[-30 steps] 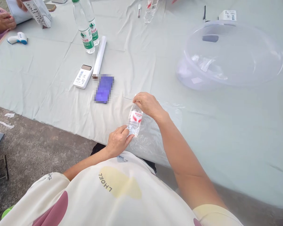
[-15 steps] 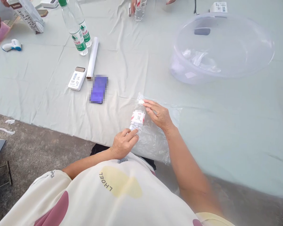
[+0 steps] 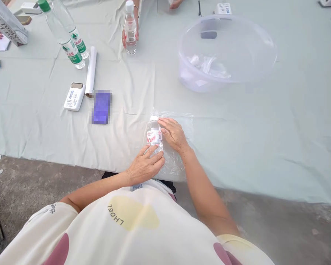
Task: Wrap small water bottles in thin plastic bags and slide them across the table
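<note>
In front of me a small clear water bottle (image 3: 154, 136) with a white cap and a red-and-white label lies on the cloth. Thin clear plastic (image 3: 176, 162) spreads around it and to its right; whether the bottle is inside the plastic or on top, I cannot tell. My left hand (image 3: 146, 165) rests at the bottle's base, fingers stretched over its lower end. Against the cap and upper right side lie the extended fingers of my right hand (image 3: 173, 134), thumb apart. Neither hand is wrapped round the bottle.
A translucent tub (image 3: 226, 82) holding crumpled plastic stands right. To the left are a purple pixelated rectangle (image 3: 101, 107), a white device (image 3: 74, 97), a white roll (image 3: 91, 71) and green-capped bottles (image 3: 68, 51). Across the table, another person's hand (image 3: 137, 33) holds a bottle (image 3: 130, 33).
The bottle has rolled, so another part of its label faces up. My left fingers have straightened over its base. Across the table, the other person's bottle now stands closer. My view has shifted right.
</note>
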The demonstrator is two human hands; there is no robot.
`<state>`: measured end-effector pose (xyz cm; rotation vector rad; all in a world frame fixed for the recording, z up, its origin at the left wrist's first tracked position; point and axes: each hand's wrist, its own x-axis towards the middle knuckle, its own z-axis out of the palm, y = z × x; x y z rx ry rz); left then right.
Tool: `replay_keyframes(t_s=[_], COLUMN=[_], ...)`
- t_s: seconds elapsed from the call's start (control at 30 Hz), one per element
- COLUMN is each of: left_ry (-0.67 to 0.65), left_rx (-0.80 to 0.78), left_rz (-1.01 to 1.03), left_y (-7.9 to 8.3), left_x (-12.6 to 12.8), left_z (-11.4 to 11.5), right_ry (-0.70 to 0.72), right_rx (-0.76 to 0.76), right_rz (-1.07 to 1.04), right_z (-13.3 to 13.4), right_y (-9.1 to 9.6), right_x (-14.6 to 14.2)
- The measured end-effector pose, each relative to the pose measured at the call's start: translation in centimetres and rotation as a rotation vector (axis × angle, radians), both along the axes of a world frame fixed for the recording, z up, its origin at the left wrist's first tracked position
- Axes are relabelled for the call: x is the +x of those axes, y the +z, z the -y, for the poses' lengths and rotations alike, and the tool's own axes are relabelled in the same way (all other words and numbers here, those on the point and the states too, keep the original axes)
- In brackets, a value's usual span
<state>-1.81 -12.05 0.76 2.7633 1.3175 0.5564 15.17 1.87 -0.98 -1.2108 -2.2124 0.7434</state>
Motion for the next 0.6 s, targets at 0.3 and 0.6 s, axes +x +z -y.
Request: replay_keyframes(t_s=[0.3, 0.6], left_ry=[-0.177, -0.359], left_rx=[0.066, 0.018], left_rz=[-0.162, -0.192], left_y=[-0.9, 0.9], left_x=[4.2, 8.9], left_z=[-1.5, -4.1], right_ry=[-0.169, -0.315], right_rx=[-0.024, -0.116], right_rz=[0.028, 0.061], right_z=[0.9, 3.2], right_y=[0.8, 3.4], right_x=[3.5, 2.6])
